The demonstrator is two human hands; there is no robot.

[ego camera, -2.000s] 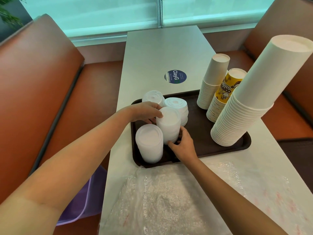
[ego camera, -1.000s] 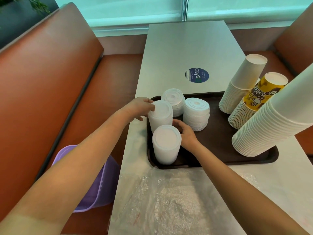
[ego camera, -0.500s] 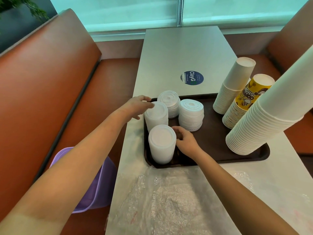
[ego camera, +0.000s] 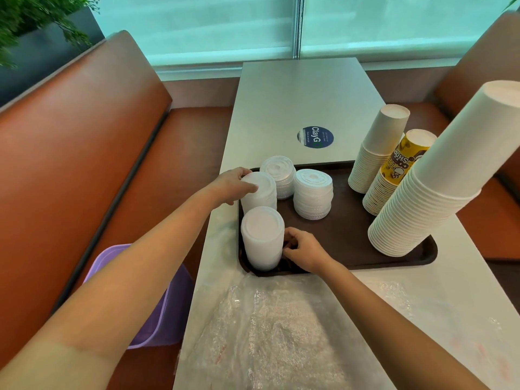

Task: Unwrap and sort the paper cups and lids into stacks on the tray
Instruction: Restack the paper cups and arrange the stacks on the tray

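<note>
Tray (ego camera: 351,249): dark brown, lying across the middle of the desk (ego camera: 304,94).

Lid stacks, white, four, all at the tray's left end, upright, long axis vertical:
- Near lid stack (ego camera: 261,239), lower left corner of the tray. The right hand (ego camera: 305,250) sits just to its right, low at the base, fingers curled toward it; whether they pinch the stack or only touch it cannot be told.
- Second lid stack (ego camera: 257,190), directly above it in the frame. The left hand (ego camera: 235,185) comes from the left and rests on its top rim, fingers straight and close together.
- Two shorter lid stacks (ego camera: 312,192) stand further right, apart from both hands.

Cup stacks (ego camera: 419,209): three, right end of the tray, leaning; two white, one yellow-printed.

Plastic wrap (ego camera: 267,333): crumpled, clear, bottom of the frame.

Judgement: each hand is nearest its own stack; the next nudge is sideways.
</note>
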